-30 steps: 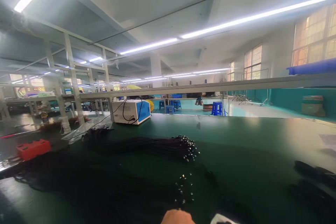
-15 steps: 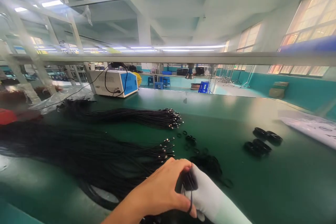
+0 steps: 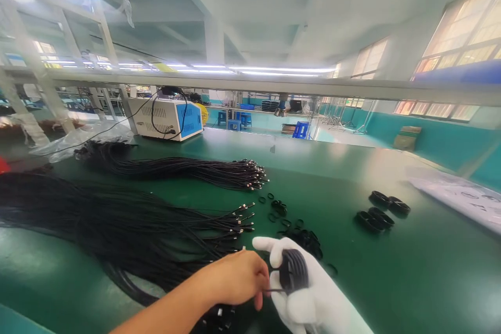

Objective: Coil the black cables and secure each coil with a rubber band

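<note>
My right hand [image 3: 303, 295], in a white glove, is closed around a coil of black cable [image 3: 298, 270], its index finger pointing left. Just beside it my bare left hand [image 3: 246, 277] has its fingers curled on a thin black strand [image 3: 276, 290] that runs to the coil. Whether that strand is cable or band I cannot tell. Small black rings [image 3: 307, 242] lie in a loose pile beyond the glove. Left of my hands, a large bundle of black cables [image 3: 156, 229] spreads over the green table, its metal plugs facing right.
A second cable bundle [image 3: 188, 169] lies farther back. Several coiled cables [image 3: 381, 212] rest on the right, near a printed white sheet [image 3: 457, 195]. A white and blue machine [image 3: 168, 119] stands at the table's back left, beside clear plastic [image 3: 94, 138]. A metal rail [image 3: 250, 81] crosses above.
My left hand has drawn back to the left from the glove and its fingers have curled in. My right hand has turned, so the coil now shows in its grip. The view has shifted slightly.
</note>
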The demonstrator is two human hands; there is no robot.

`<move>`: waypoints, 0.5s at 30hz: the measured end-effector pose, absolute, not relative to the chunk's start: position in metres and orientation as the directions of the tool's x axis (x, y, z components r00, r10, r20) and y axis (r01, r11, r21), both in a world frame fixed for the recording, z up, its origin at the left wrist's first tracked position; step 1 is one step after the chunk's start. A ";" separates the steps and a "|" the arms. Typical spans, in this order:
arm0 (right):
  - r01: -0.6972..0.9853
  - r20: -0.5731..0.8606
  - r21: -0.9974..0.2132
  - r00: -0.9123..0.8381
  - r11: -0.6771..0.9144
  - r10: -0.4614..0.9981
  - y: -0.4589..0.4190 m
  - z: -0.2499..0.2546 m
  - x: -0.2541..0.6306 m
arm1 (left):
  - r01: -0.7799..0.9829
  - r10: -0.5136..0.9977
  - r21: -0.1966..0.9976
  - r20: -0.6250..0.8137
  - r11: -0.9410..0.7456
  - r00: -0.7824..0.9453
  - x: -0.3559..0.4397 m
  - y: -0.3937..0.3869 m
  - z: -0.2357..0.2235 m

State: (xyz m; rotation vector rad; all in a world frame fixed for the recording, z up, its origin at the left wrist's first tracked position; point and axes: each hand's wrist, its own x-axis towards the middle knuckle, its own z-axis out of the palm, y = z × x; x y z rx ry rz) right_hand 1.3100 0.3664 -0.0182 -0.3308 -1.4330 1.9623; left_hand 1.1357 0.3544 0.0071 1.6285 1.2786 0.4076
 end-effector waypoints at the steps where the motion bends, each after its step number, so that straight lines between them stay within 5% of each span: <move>1: -0.448 0.201 -0.847 -0.767 -0.285 0.610 0.367 -0.019 1.313 | 0.512 0.856 0.854 -0.330 0.092 0.397 1.136 0.351 0.008; 4: -0.559 0.270 -0.737 -0.758 -0.379 0.594 0.368 -0.019 1.319 | 0.199 0.884 0.957 -0.273 0.211 0.379 1.133 0.343 0.019; 7: -0.548 0.274 -0.756 -0.763 -0.359 0.586 0.366 -0.015 1.317 | -0.118 0.963 0.974 -0.163 0.191 0.213 1.136 0.340 0.027; 15: -0.431 0.195 -0.854 -0.785 -0.292 0.588 0.364 -0.014 1.312 | -0.195 0.990 0.975 -0.088 0.109 0.112 1.168 0.345 0.016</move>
